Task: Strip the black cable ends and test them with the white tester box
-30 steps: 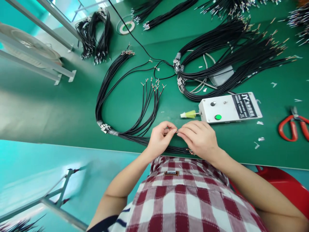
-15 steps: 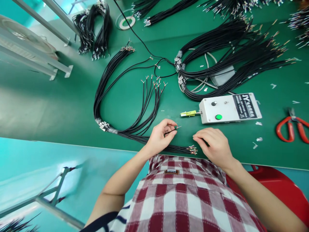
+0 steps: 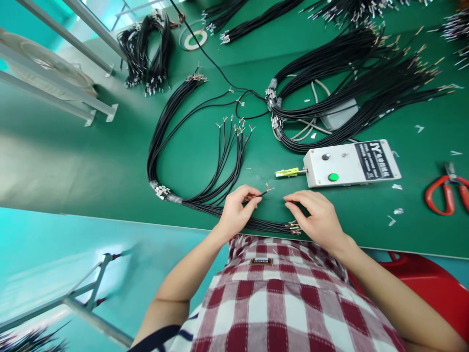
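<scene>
Between thumb and fingers of my left hand (image 3: pixel 239 208) is a black cable (image 3: pixel 263 193), held near its end. Its stripped end fans out into thin wires, one of them reddish, pointing right. My right hand (image 3: pixel 317 212) hovers just right of that end, apart from it, with thumb and forefinger slightly parted and nothing visible between them. Below both hands lies the loose end of a black cable bundle (image 3: pixel 271 225), with bared coloured wire tips. The bundle curves away to the left, where white connectors (image 3: pixel 161 191) are gathered.
Beyond my right hand stands a white control box (image 3: pixel 346 166) with a green button and a yellow-green tip (image 3: pixel 287 172). Red-handled pliers (image 3: pixel 447 190) lie at the right. More black cable bundles (image 3: pixel 311 102) and a tape roll (image 3: pixel 195 40) are farther back on the green table (image 3: pixel 110 166).
My right hand has moved left, closer to the cable end, and its fingertips have parted slightly. My left hand keeps its hold; the cable's wires are now more spread. The view has shifted a little.
</scene>
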A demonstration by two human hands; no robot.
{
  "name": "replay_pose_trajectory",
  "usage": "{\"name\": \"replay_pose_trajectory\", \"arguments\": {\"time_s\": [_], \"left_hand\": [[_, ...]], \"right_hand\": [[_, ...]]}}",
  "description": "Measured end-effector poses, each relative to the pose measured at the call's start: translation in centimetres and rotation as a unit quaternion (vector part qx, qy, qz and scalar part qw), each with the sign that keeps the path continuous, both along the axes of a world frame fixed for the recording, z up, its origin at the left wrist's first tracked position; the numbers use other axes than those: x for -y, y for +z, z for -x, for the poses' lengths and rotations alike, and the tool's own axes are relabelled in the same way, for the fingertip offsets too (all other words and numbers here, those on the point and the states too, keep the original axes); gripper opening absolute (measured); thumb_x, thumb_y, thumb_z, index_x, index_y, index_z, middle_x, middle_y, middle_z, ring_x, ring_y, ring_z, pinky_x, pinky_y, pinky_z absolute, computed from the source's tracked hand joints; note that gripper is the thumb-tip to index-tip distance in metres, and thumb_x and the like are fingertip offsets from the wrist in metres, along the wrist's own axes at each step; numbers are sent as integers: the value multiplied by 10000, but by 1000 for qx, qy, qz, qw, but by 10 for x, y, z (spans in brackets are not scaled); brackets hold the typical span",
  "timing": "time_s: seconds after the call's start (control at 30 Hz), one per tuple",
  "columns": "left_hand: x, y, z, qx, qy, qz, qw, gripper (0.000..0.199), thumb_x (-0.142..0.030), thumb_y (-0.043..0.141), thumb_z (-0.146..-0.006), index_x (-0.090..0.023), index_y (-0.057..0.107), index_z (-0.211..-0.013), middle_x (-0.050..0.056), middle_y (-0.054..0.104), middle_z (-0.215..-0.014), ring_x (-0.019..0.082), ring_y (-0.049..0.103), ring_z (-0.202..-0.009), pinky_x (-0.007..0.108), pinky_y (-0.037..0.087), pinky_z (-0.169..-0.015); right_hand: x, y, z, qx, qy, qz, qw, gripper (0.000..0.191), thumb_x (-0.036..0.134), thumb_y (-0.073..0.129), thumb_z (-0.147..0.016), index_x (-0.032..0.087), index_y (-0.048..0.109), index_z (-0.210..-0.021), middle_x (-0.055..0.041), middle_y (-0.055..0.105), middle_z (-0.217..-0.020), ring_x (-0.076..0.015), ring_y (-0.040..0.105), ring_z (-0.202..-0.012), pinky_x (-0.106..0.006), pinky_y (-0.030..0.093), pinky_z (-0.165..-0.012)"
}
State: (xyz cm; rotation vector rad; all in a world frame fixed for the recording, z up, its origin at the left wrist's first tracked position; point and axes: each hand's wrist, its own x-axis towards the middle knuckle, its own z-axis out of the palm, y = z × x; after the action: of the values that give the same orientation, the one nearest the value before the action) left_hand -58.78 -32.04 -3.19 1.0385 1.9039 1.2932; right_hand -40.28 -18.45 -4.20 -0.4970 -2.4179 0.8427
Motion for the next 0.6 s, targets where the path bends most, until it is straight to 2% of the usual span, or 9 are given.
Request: {"name": "replay_pose_trajectory", "arguments": {"time_s": [0.13, 0.37, 0.6], "left_hand": [[1, 3, -2, 33, 12, -18, 999, 72, -196, 622, -892, -155, 681, -902, 22, 634, -819, 97, 609, -631, 231, 500, -628], [3, 7, -3, 72, 4, -5, 997, 154, -252, 558, -946, -145, 667, -960, 16, 684, -741, 106, 632, -587, 246, 515, -642], [1, 8, -3, 100, 13, 5, 995, 198, -322, 533, -963, -147, 625, -945, -5, 649, -700, 93, 604, -522, 242, 491, -597]], "right_hand": [[1, 0, 6, -2, 0, 12, 1000, 87, 223, 618, -945, 209, 675, -1011, -37, 747, -959, -194, 687, -874, -344, 493, -783], [2, -4, 5, 9, -4, 25, 1000, 88, 242, 622, -946, 216, 677, -1010, -27, 747, -961, -190, 685, -878, -342, 493, -793], [2, -10, 1, 28, -8, 37, 999, 96, 253, 616, -952, 224, 680, -1017, -17, 746, -984, -182, 683, -903, -337, 487, -820]]}}
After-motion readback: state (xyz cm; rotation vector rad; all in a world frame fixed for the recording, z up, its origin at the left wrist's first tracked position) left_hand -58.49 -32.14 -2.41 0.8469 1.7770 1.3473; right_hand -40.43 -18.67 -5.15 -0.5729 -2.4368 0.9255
